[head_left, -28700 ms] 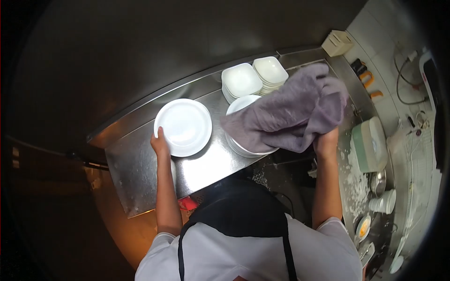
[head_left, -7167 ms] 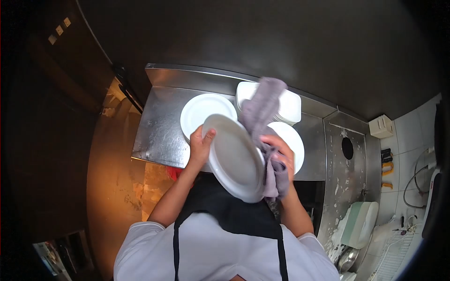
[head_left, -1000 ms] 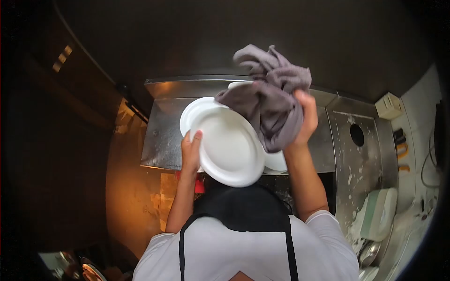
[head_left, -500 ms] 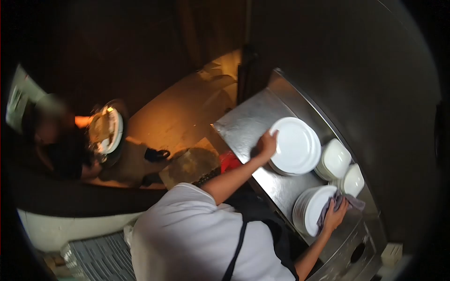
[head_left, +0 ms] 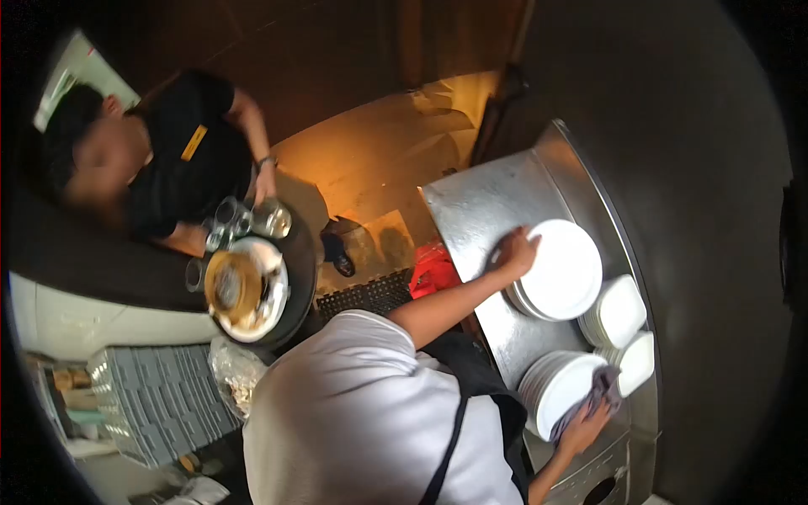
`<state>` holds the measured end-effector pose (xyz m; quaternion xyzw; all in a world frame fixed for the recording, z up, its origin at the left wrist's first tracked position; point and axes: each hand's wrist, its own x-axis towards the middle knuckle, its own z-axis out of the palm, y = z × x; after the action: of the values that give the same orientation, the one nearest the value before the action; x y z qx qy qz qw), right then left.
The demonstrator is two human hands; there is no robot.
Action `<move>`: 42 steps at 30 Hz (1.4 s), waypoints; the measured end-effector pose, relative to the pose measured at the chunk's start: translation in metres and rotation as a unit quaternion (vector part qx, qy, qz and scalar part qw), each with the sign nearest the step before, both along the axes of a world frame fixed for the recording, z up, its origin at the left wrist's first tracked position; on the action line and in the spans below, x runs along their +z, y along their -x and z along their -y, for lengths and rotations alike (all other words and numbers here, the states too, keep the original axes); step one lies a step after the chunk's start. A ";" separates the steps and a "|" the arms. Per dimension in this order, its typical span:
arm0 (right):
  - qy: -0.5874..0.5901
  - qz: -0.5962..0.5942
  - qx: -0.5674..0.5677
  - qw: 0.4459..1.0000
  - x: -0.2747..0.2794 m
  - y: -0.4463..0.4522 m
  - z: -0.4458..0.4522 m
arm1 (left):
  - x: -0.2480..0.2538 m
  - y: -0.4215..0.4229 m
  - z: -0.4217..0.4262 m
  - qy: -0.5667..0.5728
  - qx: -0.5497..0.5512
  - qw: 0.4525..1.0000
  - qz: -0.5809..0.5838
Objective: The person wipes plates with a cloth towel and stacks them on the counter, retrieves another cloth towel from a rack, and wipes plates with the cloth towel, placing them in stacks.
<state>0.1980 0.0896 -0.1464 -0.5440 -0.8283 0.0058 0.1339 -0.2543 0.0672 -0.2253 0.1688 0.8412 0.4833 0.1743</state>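
My left hand [head_left: 517, 252] grips the near rim of a stack of round white plates [head_left: 562, 268] on the steel counter, fingertips over the top plate's edge. My right hand [head_left: 587, 427] is closed on a bunched purple-grey cloth [head_left: 601, 389]. That cloth lies against the top of a second stack of round plates [head_left: 555, 385], nearer the counter's front end. Beyond these stand two stacks of squarish white dishes, an upper stack [head_left: 621, 311] and a lower stack [head_left: 637, 364].
The steel counter [head_left: 471, 202] has a raised back edge. On the left, a co-worker in black holds a round tray [head_left: 303, 252] with glasses and a used plate [head_left: 273, 307]. Grey racks [head_left: 164, 396] and a plastic bag [head_left: 231, 370] are behind me, and a red item [head_left: 433, 271] is beside the counter.
The view has turned. The co-worker with the tray of dishes has come closer. My left hand stays at the plate stack, and my right hand still holds the cloth against the other stack.
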 end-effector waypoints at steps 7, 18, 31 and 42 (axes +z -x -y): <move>0.118 -0.153 0.137 0.972 0.037 0.088 0.047 | 0.085 -0.053 0.016 -0.234 -0.041 0.939 -0.247; 0.009 -0.120 0.084 0.989 0.009 0.038 -0.026 | 0.088 -0.207 -0.016 -0.122 -0.423 0.885 -0.149; -0.030 -0.232 0.004 0.972 -0.030 -0.063 0.003 | 0.064 -0.238 -0.060 -0.063 -0.425 0.858 -0.281; 0.169 -0.780 -0.071 0.598 0.050 -0.032 -0.045 | 0.108 -0.207 -0.045 -0.179 -0.480 0.853 0.105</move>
<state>0.2297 0.1346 -0.0966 -0.4019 -0.3514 0.5587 0.6348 -0.0474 0.1126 -0.1169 0.5279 0.5313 0.4971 0.4382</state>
